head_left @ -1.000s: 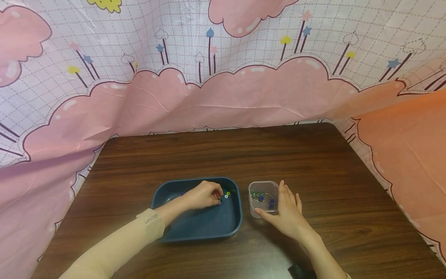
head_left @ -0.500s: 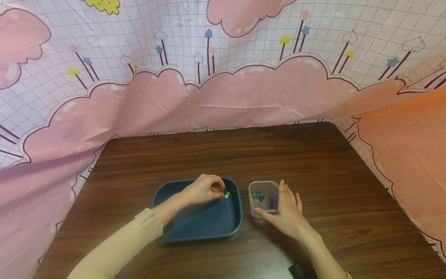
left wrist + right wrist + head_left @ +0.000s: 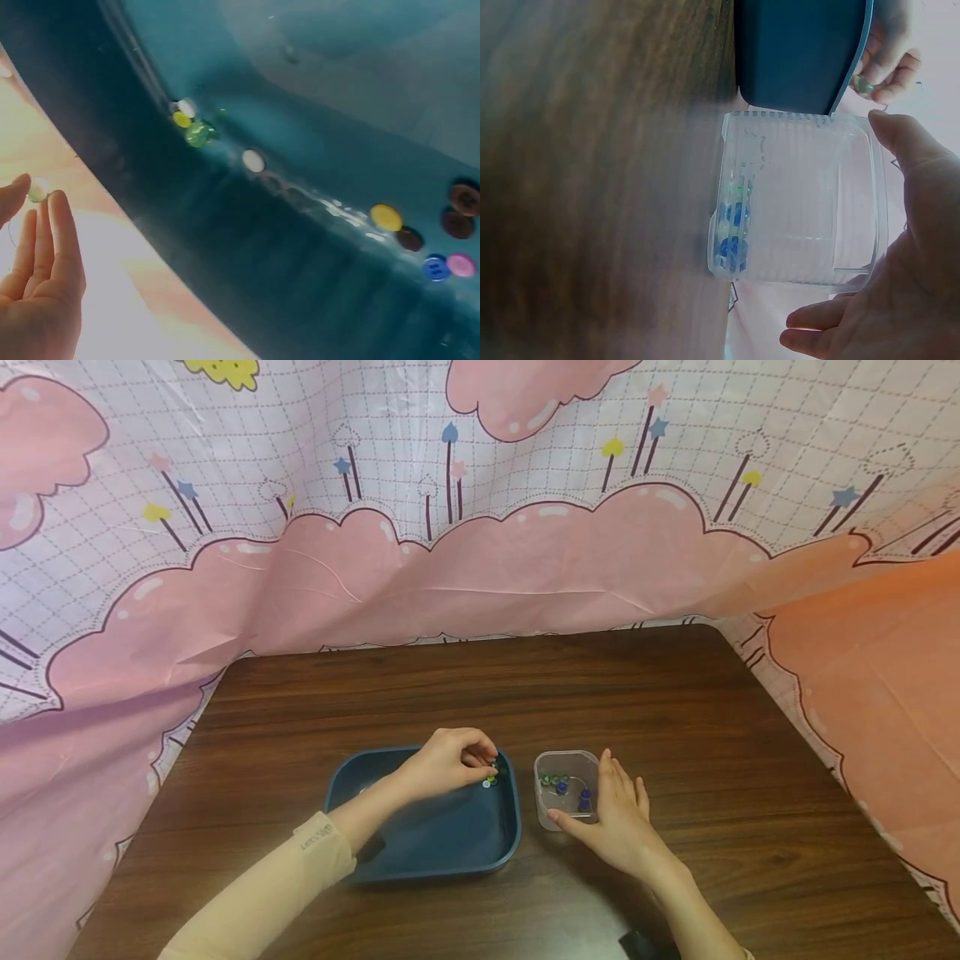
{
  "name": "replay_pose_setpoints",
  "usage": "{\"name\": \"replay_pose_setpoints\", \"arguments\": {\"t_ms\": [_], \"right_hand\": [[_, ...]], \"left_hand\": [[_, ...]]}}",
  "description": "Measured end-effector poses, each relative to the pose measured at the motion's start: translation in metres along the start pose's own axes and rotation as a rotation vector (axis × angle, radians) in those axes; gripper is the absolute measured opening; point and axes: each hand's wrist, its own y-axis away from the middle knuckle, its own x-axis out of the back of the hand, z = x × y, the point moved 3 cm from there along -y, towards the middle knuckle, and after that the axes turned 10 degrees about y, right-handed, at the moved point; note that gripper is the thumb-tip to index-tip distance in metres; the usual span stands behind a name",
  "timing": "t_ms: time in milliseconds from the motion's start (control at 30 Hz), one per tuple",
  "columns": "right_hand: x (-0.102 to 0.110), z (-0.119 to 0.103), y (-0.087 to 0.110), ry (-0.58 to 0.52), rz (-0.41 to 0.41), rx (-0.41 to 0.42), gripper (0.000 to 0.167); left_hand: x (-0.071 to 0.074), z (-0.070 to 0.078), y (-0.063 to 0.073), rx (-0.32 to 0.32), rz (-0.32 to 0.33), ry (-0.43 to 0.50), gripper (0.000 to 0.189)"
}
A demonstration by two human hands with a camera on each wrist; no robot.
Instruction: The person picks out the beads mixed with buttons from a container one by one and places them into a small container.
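My left hand (image 3: 450,762), over the far right part of the blue tray (image 3: 450,843), pinches a green glass marble (image 3: 37,189) between thumb and fingertips. In the left wrist view, another green marble (image 3: 199,135) lies in the tray beside a yellow button (image 3: 181,119) and a white button (image 3: 187,107). My right hand (image 3: 618,818) rests against the clear plastic container (image 3: 802,202), thumb at its near rim and straight fingers along its right side. Green marbles (image 3: 555,779) and blue pieces (image 3: 733,251) lie on the container's floor.
Brown buttons (image 3: 465,197), a yellow button (image 3: 386,217), a blue button (image 3: 436,268) and a pink button (image 3: 460,265) lie elsewhere in the tray. A dark object (image 3: 637,945) sits at the near table edge. A patterned curtain (image 3: 480,568) hangs behind the wooden table (image 3: 480,693).
My left hand has risen from the tray's middle and moved right and away from me, toward the tray's far right corner. The right hand and the container have stayed in place.
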Motion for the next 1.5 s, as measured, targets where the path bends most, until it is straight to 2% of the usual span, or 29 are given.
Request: {"name": "replay_pose_setpoints", "arguments": {"t_ms": [367, 933, 1300, 1500], "right_hand": [[-0.001, 0.001, 0.001, 0.010, 0.008, -0.001, 0.122], [-0.002, -0.001, 0.000, -0.018, -0.002, 0.006, 0.123], [-0.001, 0.001, 0.000, -0.010, -0.001, 0.004, 0.123], [0.000, 0.000, -0.001, -0.007, -0.006, 0.003, 0.123]], "left_hand": [[-0.005, 0.016, -0.012, -0.068, 0.002, 0.028, 0.018], [-0.012, 0.023, -0.023, -0.102, -0.012, 0.046, 0.019], [-0.022, 0.026, -0.031, -0.175, -0.036, 0.040, 0.019], [-0.025, 0.027, -0.031, -0.158, -0.022, 0.051, 0.019]]}}
